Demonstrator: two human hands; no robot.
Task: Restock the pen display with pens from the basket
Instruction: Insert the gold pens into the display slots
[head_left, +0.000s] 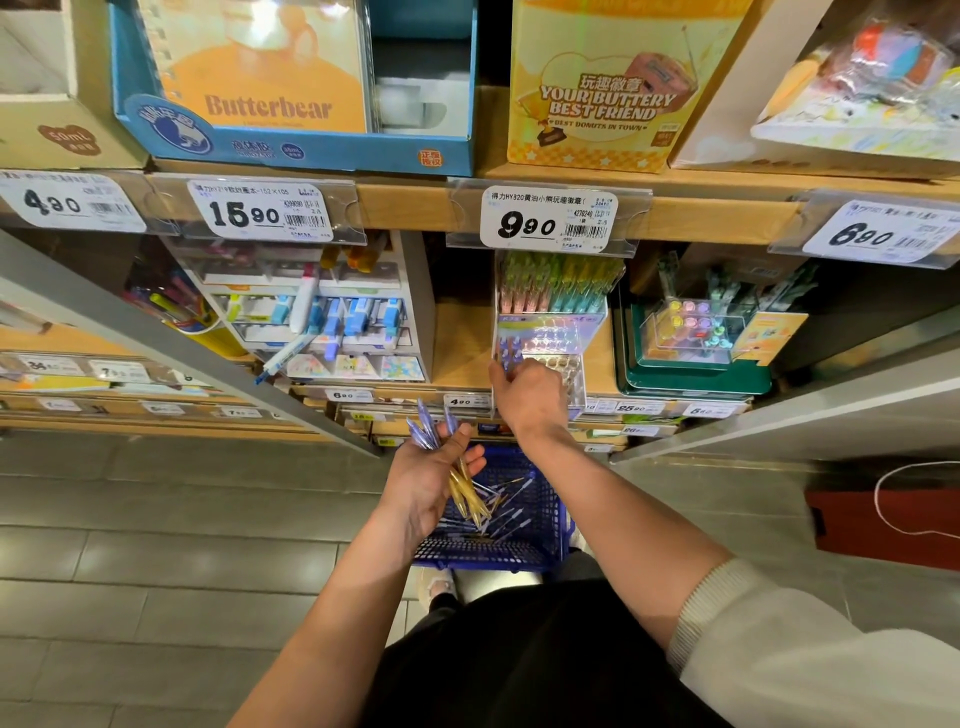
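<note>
Fingers (470, 460) of the left hand (426, 483) curl round a bunch of pens (430, 434). The right hand (530, 395) reaches into the display (550, 338), its grip hidden. Many more lie in the basket (488, 553), so restocking looks far from done.

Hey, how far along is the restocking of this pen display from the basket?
Partly done. The pen display holds pastel pens in its back rows, and a few purple pens stand in front. In hand: the left hand grips a bunch of purple and yellow pens; the right hand reaches the front tier. Left: empty holes, and loose pens in the blue basket.
</note>
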